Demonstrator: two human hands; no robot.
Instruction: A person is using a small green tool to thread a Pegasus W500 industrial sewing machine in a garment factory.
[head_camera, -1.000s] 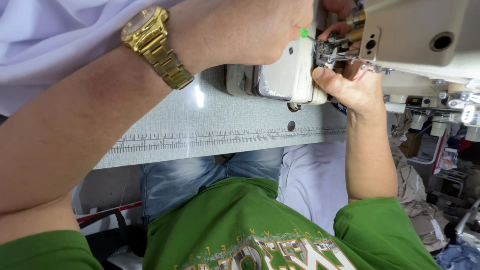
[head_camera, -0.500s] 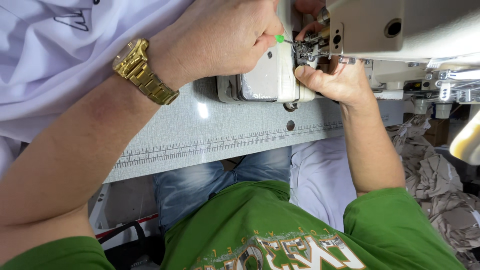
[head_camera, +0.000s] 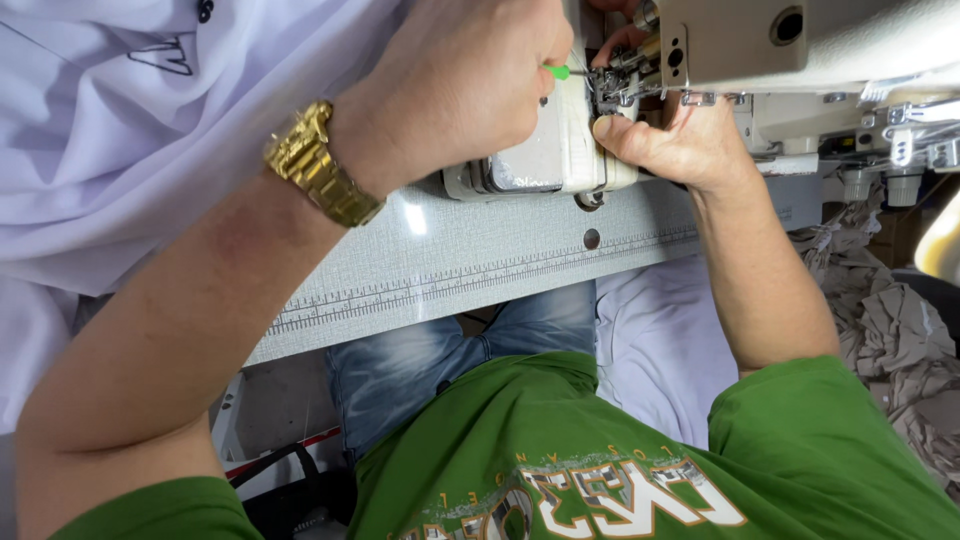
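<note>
My left hand, with a gold wristwatch on the wrist, is closed on a small tool with a green handle tip pointed at the needle area of a cream sewing machine. My right hand reaches up under the machine head, thumb pressed beside the needle mechanism; its fingers are hidden behind the machine. White fabric lies on the table at the left, under my left forearm.
The grey table edge carries a printed ruler. Below are my jeans, green shirt and more white cloth on my lap. Crumpled grey-brown fabric is piled at the right.
The view has shifted so the machine and hands sit further left and lower in frame. Both hands stay at the needle area, the green tool still at the mechanism.
</note>
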